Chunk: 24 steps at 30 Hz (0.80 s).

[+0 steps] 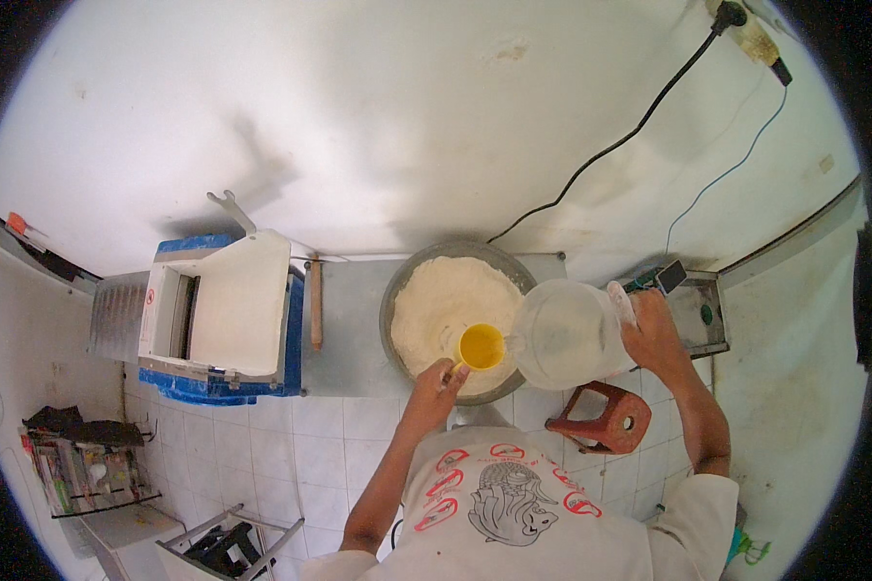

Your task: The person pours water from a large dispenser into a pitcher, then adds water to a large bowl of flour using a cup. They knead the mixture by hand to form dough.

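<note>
My left hand (437, 383) is closed on the handle of a small yellow cup (482, 347), held over a wide grey bowl (389, 317). Pale flour (455, 295) fills much of that bowl, with a slight hollow near the cup. In my right hand (650, 331) is the handle of a large translucent plastic pitcher (569, 336). The pitcher is tipped to the left, its spout close against the cup's rim. Whether liquid is running between them is hard to make out.
A blue and white dough roller machine (225, 315) stands left on the metal table (355, 334), beside a wooden rolling pin (316, 305). A red plastic stool (603, 418) is on the tiled floor at right. A black cable (610, 147) runs down the wall behind the bowl.
</note>
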Motion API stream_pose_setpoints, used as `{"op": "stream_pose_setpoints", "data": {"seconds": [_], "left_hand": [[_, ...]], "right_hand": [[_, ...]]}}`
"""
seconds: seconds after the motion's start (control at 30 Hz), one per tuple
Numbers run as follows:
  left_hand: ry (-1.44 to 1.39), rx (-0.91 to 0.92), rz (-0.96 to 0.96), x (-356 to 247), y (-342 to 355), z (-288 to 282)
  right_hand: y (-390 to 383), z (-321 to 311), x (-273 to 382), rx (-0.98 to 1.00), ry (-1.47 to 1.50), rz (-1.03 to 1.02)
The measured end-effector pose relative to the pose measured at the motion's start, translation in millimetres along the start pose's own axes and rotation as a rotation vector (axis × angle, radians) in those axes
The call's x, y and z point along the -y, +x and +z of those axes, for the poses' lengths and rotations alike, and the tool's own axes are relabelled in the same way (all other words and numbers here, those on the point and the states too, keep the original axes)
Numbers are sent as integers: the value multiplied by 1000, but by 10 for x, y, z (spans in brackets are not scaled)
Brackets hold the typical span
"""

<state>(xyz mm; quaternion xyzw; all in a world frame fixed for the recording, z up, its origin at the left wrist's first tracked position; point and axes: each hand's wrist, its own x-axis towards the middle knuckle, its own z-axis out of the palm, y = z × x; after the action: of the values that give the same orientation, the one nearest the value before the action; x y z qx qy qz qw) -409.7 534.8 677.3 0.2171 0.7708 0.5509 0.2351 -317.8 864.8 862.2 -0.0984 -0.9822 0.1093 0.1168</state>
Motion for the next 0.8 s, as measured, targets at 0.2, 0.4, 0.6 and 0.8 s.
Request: {"op": "stream_pose_setpoints", "data": {"seconds": [0.2,0.4,0.6,0.8], "left_hand": [[20,23,-29,16,18,-26],[16,36,-42,34,34,-33],[34,41,-36,86,45,-23],[11,24,-36,60,38,-11]], "right_hand": [[45,-66,81,93,52,52],[24,-89,133,92,16,27],[-8,-62,92,99,5,38],[-21,-34,103,52,-13,32]]}}
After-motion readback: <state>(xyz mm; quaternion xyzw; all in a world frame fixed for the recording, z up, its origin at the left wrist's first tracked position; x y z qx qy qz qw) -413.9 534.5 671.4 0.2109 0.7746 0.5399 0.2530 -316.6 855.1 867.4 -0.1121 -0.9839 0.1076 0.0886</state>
